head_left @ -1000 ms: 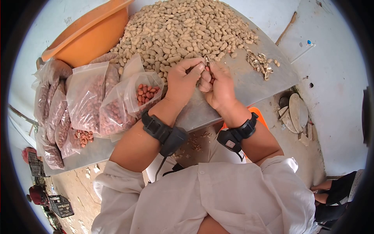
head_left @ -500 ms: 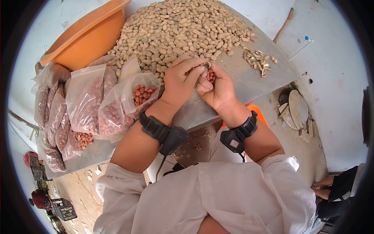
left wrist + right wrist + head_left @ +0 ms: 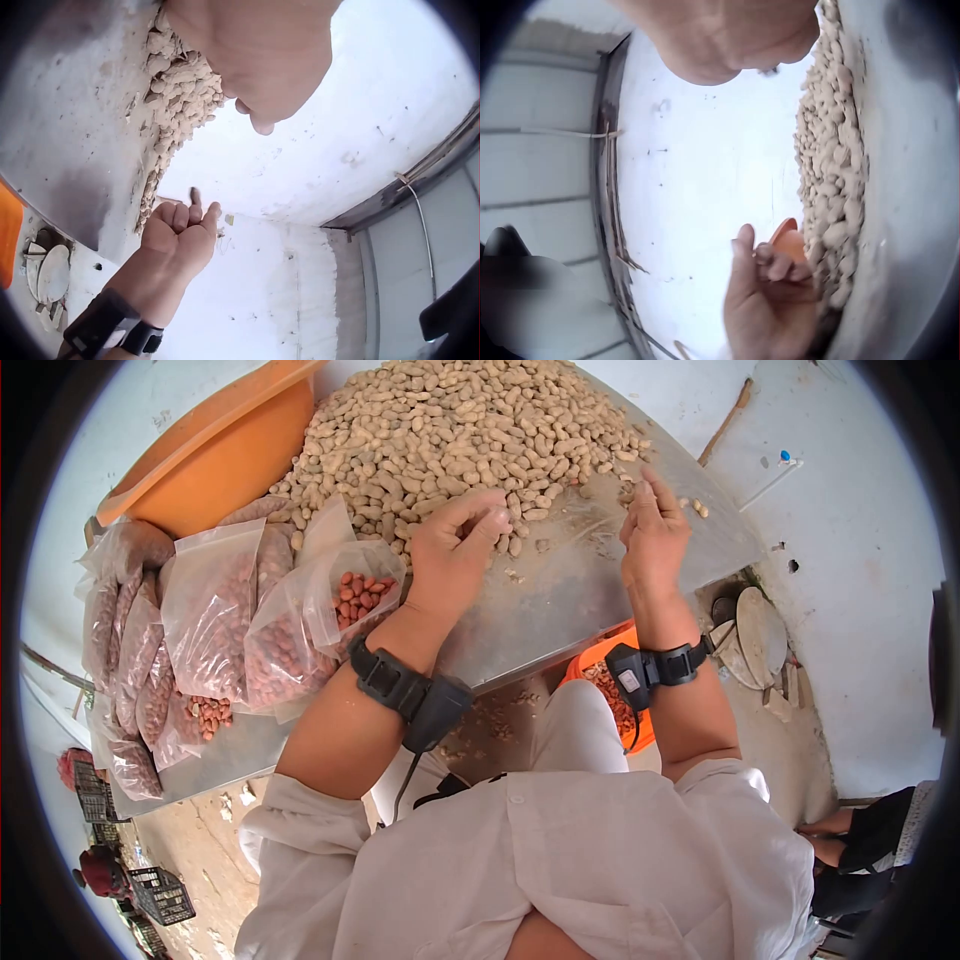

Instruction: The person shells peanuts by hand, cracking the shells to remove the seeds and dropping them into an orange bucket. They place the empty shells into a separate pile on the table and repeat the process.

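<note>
At the near edge of the heap of unshelled peanuts (image 3: 455, 435), the left hand (image 3: 450, 560) has bent fingers, its thumb close to the forefinger. The right hand (image 3: 655, 545) is farther right, over the small pile of empty shells, which it mostly covers. One of its fingers points forward and the others bend inward, as the left wrist view shows of the right hand (image 3: 176, 244). In the right wrist view the left hand (image 3: 769, 311) has curled fingers and a raised thumb. Whether either hand holds peanuts or kernels is unclear.
Bags of red kernels (image 3: 215, 615) lie at the left, one open bag (image 3: 320, 595) nearest the left forearm. Behind them stands an orange basin (image 3: 215, 460). An orange container (image 3: 640, 730) of kernels or skins sits below the table edge (image 3: 520, 672). Stacked crates and people are farther off.
The hands have parted. My right hand has moved right to the shell pile, while my left has stayed near the heap. The red kernels seen in my right hand are now out of sight.
</note>
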Tool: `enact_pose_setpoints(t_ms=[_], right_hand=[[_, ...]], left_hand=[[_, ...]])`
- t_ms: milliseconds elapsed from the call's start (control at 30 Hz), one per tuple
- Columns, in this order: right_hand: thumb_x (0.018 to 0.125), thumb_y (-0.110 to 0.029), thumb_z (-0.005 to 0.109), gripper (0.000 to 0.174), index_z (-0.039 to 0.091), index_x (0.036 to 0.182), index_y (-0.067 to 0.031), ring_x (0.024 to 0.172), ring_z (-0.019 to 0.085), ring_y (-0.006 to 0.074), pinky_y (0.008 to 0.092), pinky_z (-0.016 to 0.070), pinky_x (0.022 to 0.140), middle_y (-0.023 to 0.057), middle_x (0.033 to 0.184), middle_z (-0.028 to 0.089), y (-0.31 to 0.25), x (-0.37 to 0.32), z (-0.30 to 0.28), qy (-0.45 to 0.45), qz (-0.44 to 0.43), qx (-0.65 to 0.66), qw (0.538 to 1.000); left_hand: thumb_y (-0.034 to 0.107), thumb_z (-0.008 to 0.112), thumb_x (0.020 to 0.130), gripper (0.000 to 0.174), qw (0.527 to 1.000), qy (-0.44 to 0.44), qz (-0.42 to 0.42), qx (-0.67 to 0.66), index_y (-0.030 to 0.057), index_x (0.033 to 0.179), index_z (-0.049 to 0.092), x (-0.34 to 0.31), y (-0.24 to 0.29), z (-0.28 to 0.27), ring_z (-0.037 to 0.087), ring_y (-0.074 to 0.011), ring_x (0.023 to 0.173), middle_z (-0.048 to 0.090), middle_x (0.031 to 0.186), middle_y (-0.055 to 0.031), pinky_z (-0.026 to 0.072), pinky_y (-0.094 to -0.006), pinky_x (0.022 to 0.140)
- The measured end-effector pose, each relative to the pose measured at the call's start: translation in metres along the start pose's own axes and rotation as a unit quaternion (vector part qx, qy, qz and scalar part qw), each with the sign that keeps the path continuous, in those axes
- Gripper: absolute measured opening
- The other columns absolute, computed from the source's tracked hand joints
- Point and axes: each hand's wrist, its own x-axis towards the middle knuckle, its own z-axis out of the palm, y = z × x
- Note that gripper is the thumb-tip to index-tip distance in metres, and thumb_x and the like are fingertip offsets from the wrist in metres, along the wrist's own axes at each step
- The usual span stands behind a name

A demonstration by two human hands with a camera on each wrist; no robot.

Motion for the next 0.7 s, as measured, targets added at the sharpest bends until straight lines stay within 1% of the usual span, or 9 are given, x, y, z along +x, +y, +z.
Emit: enact_pose_setpoints(t_ms=[33,100,167,200,300,400,500,600,700], right_hand=[[0.085,-0.015,0.058,0.019,0.061,0.095,0.0006,0.049,0.045,0.0108,0.0255,0.0356,0.045,-0.0003,0.057,0.051,0.001,-0.002,0.001,-0.054,-0.028,-0.089,0.994],[0.084,-0.019,0.059,0.022,0.061,0.091,0.0016,0.053,0.052,0.0173,0.0305,0.0407,0.051,0.0029,0.059,0.057,0.005,-0.012,0.008,-0.158,-0.079,-0.261,0.949],[0.083,-0.023,0.059,0.024,0.062,0.086,0.0003,0.061,0.057,0.0251,0.0351,0.0439,0.058,0.0080,0.066,0.061,-0.002,-0.014,0.019,-0.287,-0.078,-0.390,0.871],[0.082,-0.025,0.059,0.025,0.062,0.083,-0.0004,0.066,0.059,0.0290,0.0374,0.0455,0.061,0.0105,0.070,0.063,-0.004,-0.014,0.024,-0.348,-0.078,-0.450,0.819],[0.082,-0.025,0.056,0.022,0.062,0.084,-0.0035,0.069,0.060,0.0295,0.0407,0.0456,0.062,0.0178,0.071,0.059,0.009,-0.020,0.034,-0.337,-0.218,-0.574,0.714],[0.080,-0.025,0.055,0.021,0.062,0.081,-0.0050,0.076,0.058,0.0359,0.0449,0.0454,0.066,0.0182,0.077,0.061,0.014,-0.017,0.044,-0.363,-0.158,-0.641,0.657],[0.081,-0.024,0.055,0.020,0.061,0.079,-0.0053,0.075,0.058,0.0349,0.0445,0.0454,0.065,0.0171,0.076,0.061,0.013,-0.013,0.050,-0.378,-0.139,-0.646,0.649],[0.081,-0.023,0.054,0.019,0.060,0.081,-0.0052,0.076,0.058,0.0352,0.0445,0.0453,0.065,0.0173,0.077,0.061,0.016,-0.011,0.048,-0.401,-0.142,-0.646,0.633],[0.081,-0.020,0.055,0.017,0.059,0.084,-0.0042,0.073,0.058,0.0347,0.0426,0.0449,0.063,0.0172,0.074,0.060,0.019,-0.012,0.045,-0.345,-0.157,-0.595,0.709]], left_hand=[[0.011,0.064,0.082,0.021,1.000,0.007,0.001,-0.006,0.0013,0.100,0.063,0.001,0.000,0.001,0.051,-0.0048,0.067,0.061,0.078,0.0000,0.0436,-0.0193,0.060],[0.013,0.063,0.082,0.022,1.000,0.017,0.010,-0.011,0.0014,0.101,0.063,0.002,-0.003,0.001,0.052,-0.0049,0.069,0.062,0.079,-0.0004,0.0440,-0.0191,0.062],[0.014,0.063,0.083,0.022,1.000,0.020,0.015,-0.012,0.0016,0.101,0.063,0.003,-0.006,-0.002,0.053,-0.0050,0.071,0.062,0.080,-0.0008,0.0442,-0.0189,0.064],[0.014,0.063,0.083,0.022,1.000,0.020,0.016,-0.012,0.0018,0.101,0.064,0.004,-0.007,-0.004,0.053,-0.0050,0.071,0.062,0.081,-0.0009,0.0443,-0.0187,0.065],[0.014,0.064,0.083,0.021,1.000,0.025,0.010,-0.012,0.0020,0.100,0.064,0.005,-0.011,-0.004,0.053,-0.0050,0.072,0.062,0.081,-0.0006,0.0440,-0.0187,0.065],[0.014,0.064,0.082,0.020,0.999,0.023,0.020,-0.008,0.0020,0.098,0.065,0.005,-0.014,-0.004,0.052,-0.0049,0.070,0.060,0.080,0.0003,0.0434,-0.0190,0.064],[0.013,0.064,0.082,0.020,0.999,0.024,0.023,-0.013,0.0019,0.098,0.065,0.005,-0.013,-0.004,0.050,-0.0050,0.069,0.059,0.078,0.0011,0.0429,-0.0192,0.062],[0.012,0.064,0.081,0.020,0.999,0.024,0.017,-0.019,0.0015,0.098,0.065,0.005,-0.015,-0.004,0.050,-0.0050,0.068,0.059,0.078,0.0010,0.0430,-0.0195,0.062],[0.011,0.064,0.081,0.020,0.999,0.032,0.001,-0.016,0.0008,0.098,0.064,0.006,-0.014,-0.004,0.051,-0.0050,0.068,0.059,0.078,0.0003,0.0431,-0.0197,0.061]])
